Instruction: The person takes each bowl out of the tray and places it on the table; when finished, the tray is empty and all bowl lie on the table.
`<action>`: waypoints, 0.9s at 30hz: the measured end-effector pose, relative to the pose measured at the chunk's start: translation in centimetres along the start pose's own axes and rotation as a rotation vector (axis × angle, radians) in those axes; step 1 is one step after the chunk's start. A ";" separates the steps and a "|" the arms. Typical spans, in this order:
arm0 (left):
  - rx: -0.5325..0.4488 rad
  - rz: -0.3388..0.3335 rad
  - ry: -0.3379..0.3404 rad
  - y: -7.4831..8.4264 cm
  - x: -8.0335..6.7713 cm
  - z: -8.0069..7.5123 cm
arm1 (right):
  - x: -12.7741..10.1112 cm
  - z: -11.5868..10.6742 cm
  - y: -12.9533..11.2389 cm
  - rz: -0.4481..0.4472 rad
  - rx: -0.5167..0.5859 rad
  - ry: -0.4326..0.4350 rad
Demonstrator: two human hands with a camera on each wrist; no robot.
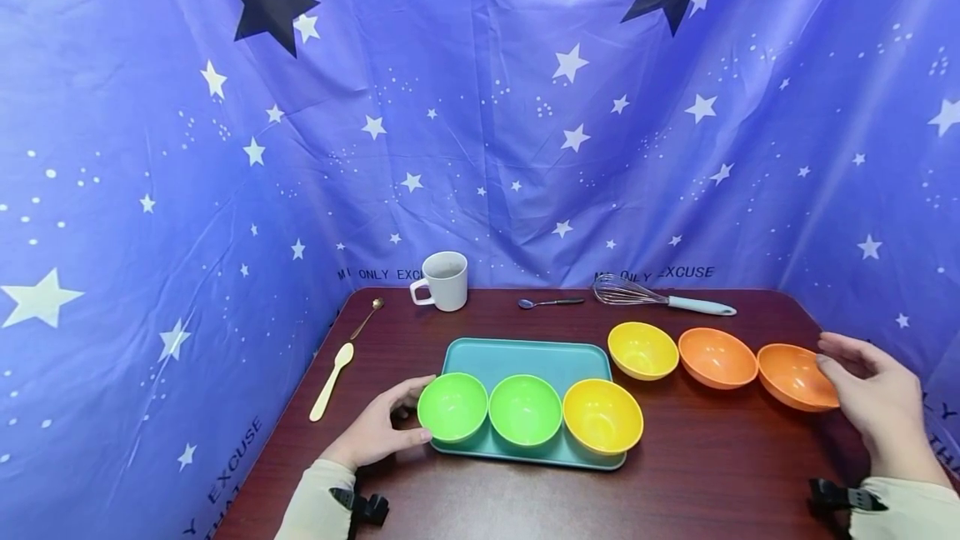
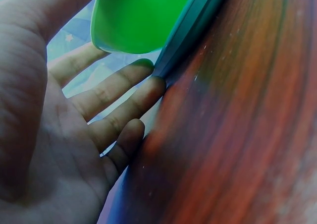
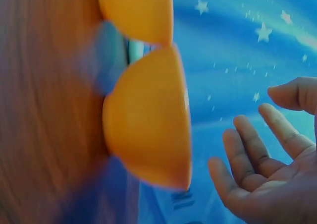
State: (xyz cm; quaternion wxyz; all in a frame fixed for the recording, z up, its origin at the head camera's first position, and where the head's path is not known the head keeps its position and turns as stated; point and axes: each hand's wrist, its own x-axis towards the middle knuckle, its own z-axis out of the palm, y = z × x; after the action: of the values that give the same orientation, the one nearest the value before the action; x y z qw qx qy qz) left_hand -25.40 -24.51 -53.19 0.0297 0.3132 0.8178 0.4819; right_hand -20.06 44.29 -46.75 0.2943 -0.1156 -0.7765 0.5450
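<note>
A teal tray (image 1: pixel 525 357) lies on the dark table, with two green bowls (image 1: pixel 452 407) (image 1: pixel 525 410) and a yellow bowl (image 1: pixel 602 417) along its front edge. My left hand (image 1: pixel 409 412) rests on the table at the tray's left end, beside the left green bowl. In the left wrist view the straight fingers (image 2: pixel 124 97) touch the tray's rim (image 2: pixel 193 30) below the green bowl (image 2: pixel 138 16). My right hand (image 1: pixel 827 353) hovers open just right of the rightmost orange bowl (image 1: pixel 793 375). The right wrist view shows a gap between the fingers (image 3: pixel 247 149) and that bowl (image 3: pixel 148 120).
A yellow bowl (image 1: pixel 642 350) and another orange bowl (image 1: pixel 717 357) stand in a row right of the tray. At the back are a white mug (image 1: pixel 442 280), a metal spoon (image 1: pixel 550 302) and a whisk (image 1: pixel 660 297). Two spoons (image 1: pixel 367 317) (image 1: pixel 332 380) lie at the left. Blue star cloth surrounds the table.
</note>
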 end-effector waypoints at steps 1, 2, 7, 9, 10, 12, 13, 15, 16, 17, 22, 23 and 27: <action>-0.001 -0.001 0.001 0.0 0.0 0.0 | -0.1 0.3 -0.3 -0.025 0.017 -0.024; -0.003 0.000 0.002 0.0 0.0 0.0 | -0.1 0.6 -0.7 -0.046 0.033 -0.051; -0.008 0.016 0.007 0.0 0.0 0.0 | -0.8 2.5 -2.6 -0.139 0.221 -0.213; -0.010 0.014 0.008 0.0 0.0 0.0 | -1.3 3.6 -3.4 -0.175 0.227 -0.258; -0.011 0.016 0.008 0.0 0.0 0.0 | -1.6 4.2 -3.8 -0.198 0.196 -0.273; -0.010 0.011 0.007 0.0 0.0 0.0 | -2.2 5.4 -4.6 -0.230 0.131 -0.300; -0.006 0.009 0.006 -0.1 0.0 0.0 | -2.6 5.9 -5.0 -0.245 0.090 -0.310; 0.004 0.007 0.007 -0.2 0.0 0.0 | -3.3 7.0 -5.7 -0.268 0.043 -0.337; 0.008 0.003 0.007 -0.3 0.0 0.0 | -3.7 7.6 -6.0 -0.276 0.036 -0.356; 0.015 0.003 0.009 -0.4 0.0 0.0 | -4.0 8.1 -6.2 -0.274 0.052 -0.379; 0.024 0.003 0.009 -0.7 0.0 0.0 | -5.2 10.3 -6.5 -0.285 0.126 -0.479; 0.022 0.006 0.009 -0.7 0.0 0.0 | -5.3 10.7 -6.5 -0.295 0.125 -0.492; 0.013 0.013 0.009 -0.6 0.0 0.0 | -6.0 11.9 -6.2 -0.355 0.048 -0.533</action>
State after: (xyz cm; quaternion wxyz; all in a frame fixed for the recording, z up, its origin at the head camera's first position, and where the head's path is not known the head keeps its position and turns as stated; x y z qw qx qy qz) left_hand -25.74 -24.69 -53.69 0.0209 0.3163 0.8190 0.4783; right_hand -21.37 29.72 -45.86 0.1737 0.1755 -0.8212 0.5145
